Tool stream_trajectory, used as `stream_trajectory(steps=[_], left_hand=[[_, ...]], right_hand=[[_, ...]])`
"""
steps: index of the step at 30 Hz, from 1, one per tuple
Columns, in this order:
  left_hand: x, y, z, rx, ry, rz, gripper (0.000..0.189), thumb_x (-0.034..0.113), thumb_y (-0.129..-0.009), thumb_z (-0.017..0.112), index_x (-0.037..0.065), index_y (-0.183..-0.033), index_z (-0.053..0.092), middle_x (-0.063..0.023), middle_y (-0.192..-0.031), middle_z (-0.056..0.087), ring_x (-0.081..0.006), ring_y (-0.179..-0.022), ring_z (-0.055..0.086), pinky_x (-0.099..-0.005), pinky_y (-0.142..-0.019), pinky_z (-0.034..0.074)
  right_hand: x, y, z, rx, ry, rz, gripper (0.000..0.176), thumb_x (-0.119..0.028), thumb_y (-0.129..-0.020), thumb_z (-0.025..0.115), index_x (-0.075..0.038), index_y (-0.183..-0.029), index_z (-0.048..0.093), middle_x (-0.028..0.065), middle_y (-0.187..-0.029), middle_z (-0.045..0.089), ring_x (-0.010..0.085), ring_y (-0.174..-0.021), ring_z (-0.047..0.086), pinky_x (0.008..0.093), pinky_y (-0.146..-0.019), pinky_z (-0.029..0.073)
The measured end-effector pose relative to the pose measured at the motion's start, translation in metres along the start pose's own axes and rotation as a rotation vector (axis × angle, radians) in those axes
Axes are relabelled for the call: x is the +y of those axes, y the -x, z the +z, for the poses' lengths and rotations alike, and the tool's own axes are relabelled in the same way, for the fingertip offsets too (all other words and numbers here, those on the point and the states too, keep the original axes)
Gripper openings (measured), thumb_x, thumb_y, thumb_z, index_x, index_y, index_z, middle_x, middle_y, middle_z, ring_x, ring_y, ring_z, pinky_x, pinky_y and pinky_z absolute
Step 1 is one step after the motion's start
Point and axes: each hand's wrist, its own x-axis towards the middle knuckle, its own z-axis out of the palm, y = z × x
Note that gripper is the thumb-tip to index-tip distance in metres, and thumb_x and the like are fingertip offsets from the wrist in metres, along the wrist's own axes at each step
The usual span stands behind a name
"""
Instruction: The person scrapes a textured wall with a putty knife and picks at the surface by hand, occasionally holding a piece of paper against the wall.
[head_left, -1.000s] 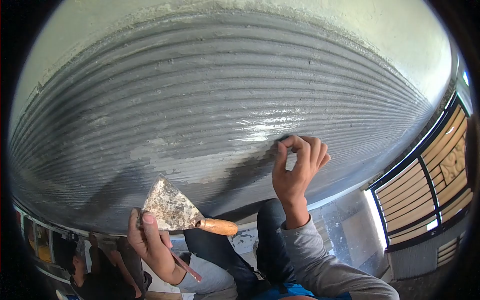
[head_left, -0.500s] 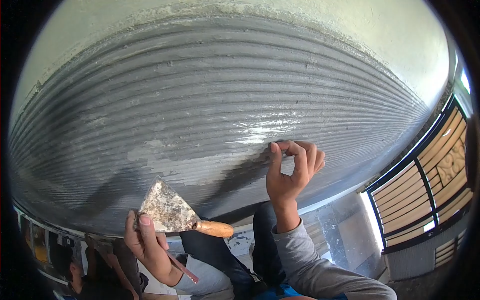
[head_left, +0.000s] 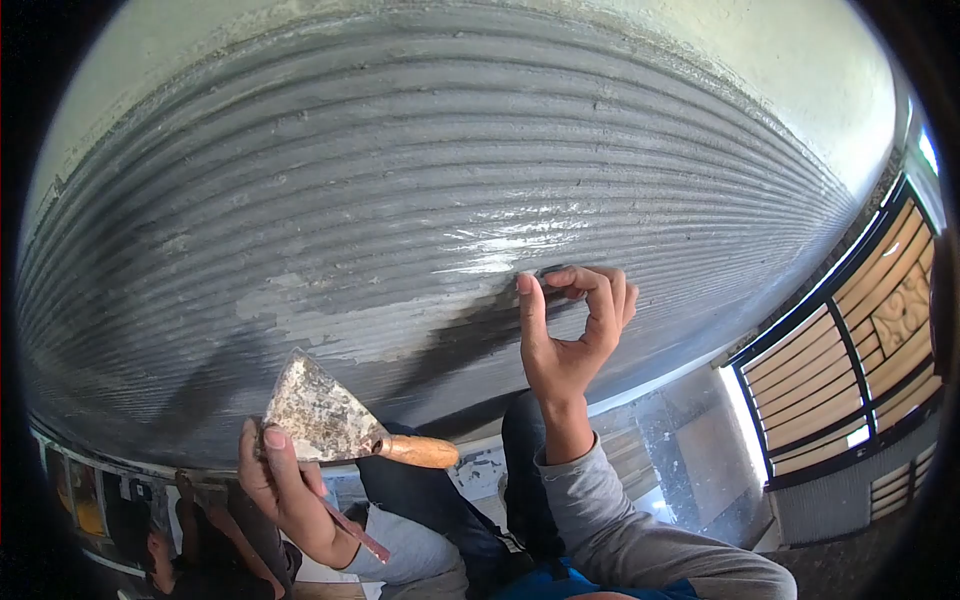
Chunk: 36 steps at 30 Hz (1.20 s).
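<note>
My left hand (head_left: pixel 295 500) is closed on the blade edge of a putty knife (head_left: pixel 318 415), at lower left. Its triangular blade is smeared with pale and dark residue, and the wooden handle points right. A thin reddish strip (head_left: pixel 358 533) juts out below the same palm; its other end is hidden. My right hand (head_left: pixel 575 340) is raised in front of the grey ribbed wall surface (head_left: pixel 420 160), fingers curled and thumb tip close to the index finger. Something small and dark shows at those fingertips, too small to make out. Wet-looking streaks (head_left: pixel 510 240) shine just above.
Pale painted wall (head_left: pixel 810 80) borders the ribbed area. To the right stands a slatted gate with a black frame (head_left: pixel 840 350), beyond a tiled floor (head_left: pixel 690 465). Another person (head_left: pixel 215 545) is at lower left. My legs are beneath my hands.
Both hands have shifted slightly left in view, as has the wall's shine. The right thumb tip has moved a little away from the index fingertip. The left hand keeps the putty knife.
</note>
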Motion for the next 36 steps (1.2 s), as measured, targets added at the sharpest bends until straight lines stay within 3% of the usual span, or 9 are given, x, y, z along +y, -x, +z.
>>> stream_trajectory(steps=[11,13,17,18,20,23,27,29,36], left_hand=[[0.007,0.001,0.0,-0.06,-0.014,-0.021,0.048,0.024,-0.097,0.067,-0.004,-0.133,0.05,-0.0101,-0.091,0.063,-0.005,-0.048,0.042,-0.0187,-0.041,0.03],[0.004,0.008,0.001,-0.11,0.004,-0.041,0.049,0.024,-0.097,0.066,-0.004,-0.133,0.05,-0.0103,-0.09,0.063,-0.0051,-0.049,0.042,-0.019,-0.041,0.03],[0.005,0.015,0.011,-0.681,-0.018,0.118,0.04,0.021,-0.1,0.06,-0.009,-0.126,0.055,-0.0028,-0.076,0.059,-0.0027,-0.048,0.04,-0.0204,-0.041,0.029],[0.002,0.019,0.017,-0.708,-0.107,0.168,0.028,0.017,-0.097,0.062,-0.007,-0.109,0.058,-0.0053,-0.075,0.056,-0.0077,-0.054,0.045,-0.0247,-0.047,0.034],[0.005,0.028,0.032,-0.823,-0.246,0.237,0.018,0.012,-0.092,0.065,-0.006,-0.093,0.062,-0.0125,-0.078,0.054,-0.0194,-0.065,0.052,-0.0347,-0.062,0.041],[0.002,0.039,0.067,-0.94,-0.268,0.582,0.01,0.015,-0.09,0.071,0.006,-0.089,0.069,-0.0006,-0.058,0.051,-0.0145,-0.051,0.045,-0.033,-0.072,0.036],[-0.001,0.055,0.118,-0.558,-0.384,0.856,0.009,0.019,-0.087,0.077,0.013,-0.093,0.074,0.0084,-0.047,0.044,-0.0089,-0.044,0.038,-0.0302,-0.075,0.03],[-0.012,0.052,0.136,-0.384,-0.469,1.103,0.017,0.022,-0.084,0.081,0.016,-0.099,0.076,0.0107,-0.047,0.044,-0.0056,-0.043,0.035,-0.0302,-0.075,0.029],[-0.038,0.05,0.156,-0.255,-0.516,1.272,0.014,0.018,-0.083,0.082,0.018,-0.096,0.076,0.0145,-0.047,0.043,-0.0042,-0.043,0.033,-0.0309,-0.07,0.025]], right_hand=[[-0.013,0.005,-0.003,0.062,0.139,0.197,0.013,-0.015,-0.084,0.075,-0.014,-0.081,0.062,-0.0025,-0.079,0.053,0.0157,-0.085,0.043,0.0354,-0.081,0.028],[-0.011,0.015,-0.019,0.048,-0.258,0.329,0.014,-0.012,-0.085,0.072,-0.011,-0.082,0.058,0.0004,-0.079,0.053,0.0167,-0.081,0.044,0.0356,-0.081,0.032],[-0.022,0.036,-0.076,-0.718,-0.679,0.271,0.055,-0.049,-0.083,0.072,-0.004,-0.113,0.063,0.0062,-0.097,0.066,0.02,-0.089,0.055,0.0359,-0.083,0.036],[-0.023,0.033,-0.09,-0.921,-0.668,0.211,0.066,-0.053,-0.079,0.075,-0.003,-0.119,0.061,0.0077,-0.102,0.068,0.0212,-0.091,0.057,0.0379,-0.084,0.036],[-0.026,0.054,-0.108,-0.909,-0.734,0.251,0.048,-0.033,-0.086,0.074,0.0,-0.118,0.06,0.0102,-0.103,0.067,0.0229,-0.086,0.059,0.0355,-0.082,0.04],[-0.025,0.099,-0.131,-0.761,-0.856,0.607,0.027,-0.009,-0.097,0.059,0.003,-0.121,0.053,0.0116,-0.104,0.064,0.0154,-0.085,0.058,0.0285,-0.076,0.044],[0.005,0.173,-0.136,-0.454,-0.896,0.756,0.028,-0.018,-0.105,0.045,0.002,-0.123,0.044,0.0045,-0.097,0.055,0.0081,-0.082,0.049,0.0247,-0.075,0.043],[0.025,0.204,-0.141,-0.488,-0.861,0.808,0.029,-0.021,-0.105,0.045,0.002,-0.122,0.045,0.005,-0.097,0.055,0.0083,-0.082,0.048,0.0251,-0.074,0.042],[0.035,0.217,-0.134,-0.491,-0.792,0.779,0.028,-0.022,-0.101,0.051,0.004,-0.111,0.054,0.0103,-0.095,0.057,0.0164,-0.084,0.054,0.0318,-0.078,0.044]])
